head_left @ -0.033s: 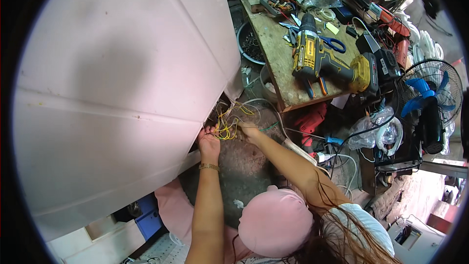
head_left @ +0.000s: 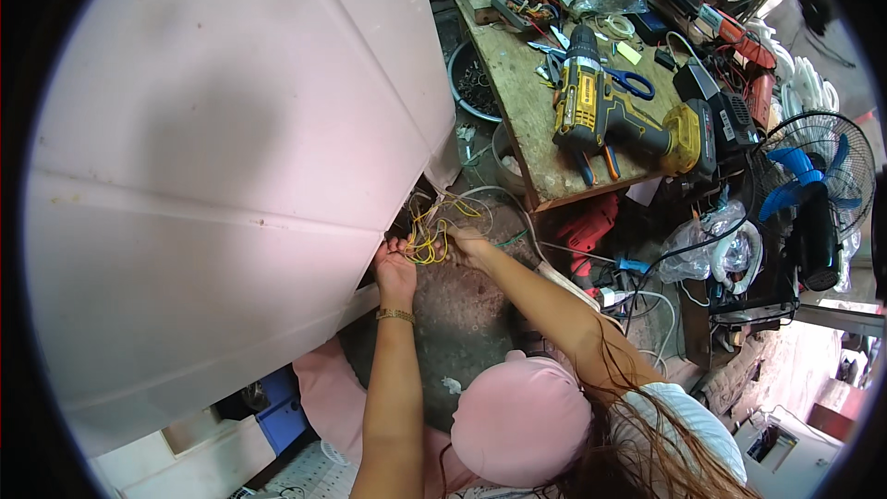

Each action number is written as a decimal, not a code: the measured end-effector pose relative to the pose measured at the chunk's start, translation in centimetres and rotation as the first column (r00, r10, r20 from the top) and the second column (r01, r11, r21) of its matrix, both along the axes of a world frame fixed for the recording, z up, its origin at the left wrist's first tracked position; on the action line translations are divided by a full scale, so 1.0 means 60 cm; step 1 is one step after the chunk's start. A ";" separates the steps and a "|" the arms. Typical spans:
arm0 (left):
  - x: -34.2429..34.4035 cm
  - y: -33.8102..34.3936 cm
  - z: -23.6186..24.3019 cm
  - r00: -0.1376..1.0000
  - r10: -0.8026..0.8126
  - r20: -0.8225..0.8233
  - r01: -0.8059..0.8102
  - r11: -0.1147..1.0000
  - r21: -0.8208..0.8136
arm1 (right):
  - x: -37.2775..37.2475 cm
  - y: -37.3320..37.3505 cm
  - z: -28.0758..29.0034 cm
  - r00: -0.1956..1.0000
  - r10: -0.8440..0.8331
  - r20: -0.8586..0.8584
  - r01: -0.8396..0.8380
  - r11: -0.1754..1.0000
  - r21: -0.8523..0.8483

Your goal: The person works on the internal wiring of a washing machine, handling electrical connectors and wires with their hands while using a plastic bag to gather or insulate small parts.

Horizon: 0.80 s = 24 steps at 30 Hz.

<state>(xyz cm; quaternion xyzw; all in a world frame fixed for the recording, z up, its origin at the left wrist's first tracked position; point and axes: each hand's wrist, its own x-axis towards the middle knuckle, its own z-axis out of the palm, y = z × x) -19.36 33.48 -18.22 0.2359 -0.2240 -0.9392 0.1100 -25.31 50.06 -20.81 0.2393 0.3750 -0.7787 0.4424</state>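
At the frame's center, the left hand [head_left: 395, 270] and right hand [head_left: 465, 246] meet at a tangle of yellow wires [head_left: 428, 238] under the edge of a large white panel [head_left: 231, 166], each grip pinching wires. A yellow drill [head_left: 601, 115] lies on the wooden tabletop [head_left: 522, 115], upper right.

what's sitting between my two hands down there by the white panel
In the head view, a tangle of yellow wires lies between the left hand and the right hand. Both hands touch it at the edge of the white panel.
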 end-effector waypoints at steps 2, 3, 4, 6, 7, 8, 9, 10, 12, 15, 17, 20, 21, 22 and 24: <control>-0.002 -0.002 -0.001 1.000 -0.014 -0.022 0.014 1.000 -0.027 | -0.019 0.003 0.010 0.998 0.047 -0.042 -0.051 0.994 -0.094; -0.004 -0.005 -0.002 0.999 -0.028 -0.032 0.027 0.999 -0.043 | -0.024 0.005 0.012 0.995 0.069 -0.066 -0.077 0.987 -0.139; -0.006 -0.011 -0.002 0.998 -0.042 -0.041 0.039 0.997 -0.059 | -0.026 0.006 0.013 0.989 0.120 -0.091 -0.128 0.989 -0.080; -0.005 -0.014 -0.004 0.997 -0.063 -0.044 0.059 0.994 -0.090 | -0.027 0.006 0.008 0.965 0.229 -0.126 -0.225 0.973 0.043; -0.002 -0.016 -0.005 0.997 -0.071 -0.039 0.067 0.992 -0.107 | -0.021 0.007 0.006 0.973 0.211 -0.097 -0.211 0.977 0.008; -0.003 -0.014 -0.004 0.996 -0.084 -0.037 0.079 0.989 -0.122 | -0.020 0.006 0.003 0.967 0.214 -0.139 -0.212 0.977 0.030; -0.004 -0.012 -0.003 0.995 -0.096 -0.035 0.091 0.986 -0.138 | -0.018 0.002 0.000 0.959 0.219 -0.181 -0.213 0.976 0.051; -0.003 -0.010 -0.002 0.994 -0.108 -0.032 0.102 0.983 -0.156 | -0.016 -0.004 -0.004 0.949 0.225 -0.223 -0.214 0.974 0.071; -0.012 0.007 0.002 0.989 -0.141 -0.040 0.132 0.976 -0.176 | -0.022 0.000 -0.025 0.950 0.230 -0.213 -0.203 0.969 0.140; -0.016 0.009 0.005 0.983 -0.171 -0.062 0.154 0.964 -0.217 | -0.025 -0.021 -0.031 0.941 0.289 -0.177 -0.223 0.922 0.317; -0.020 0.012 0.001 0.978 -0.190 -0.081 0.164 0.954 -0.250 | -0.033 -0.030 -0.032 0.937 0.321 -0.138 -0.237 0.874 0.424; -0.021 0.015 -0.011 0.991 -0.127 -0.032 0.123 0.986 -0.108 | -0.045 -0.030 -0.041 0.956 0.263 -0.131 -0.174 0.867 0.467; -0.018 0.014 -0.017 0.994 -0.107 -0.037 0.103 0.989 -0.105 | -0.039 -0.034 -0.042 0.967 0.193 -0.166 -0.104 0.895 0.434; -0.015 0.014 -0.023 0.995 -0.087 -0.044 0.083 0.991 -0.101 | -0.034 -0.037 -0.043 0.973 0.120 -0.198 -0.032 0.917 0.397; 0.002 -0.002 -0.028 0.999 -0.029 -0.023 0.026 0.995 -0.098 | -0.008 -0.068 -0.018 0.972 -0.020 -0.233 0.114 0.912 0.395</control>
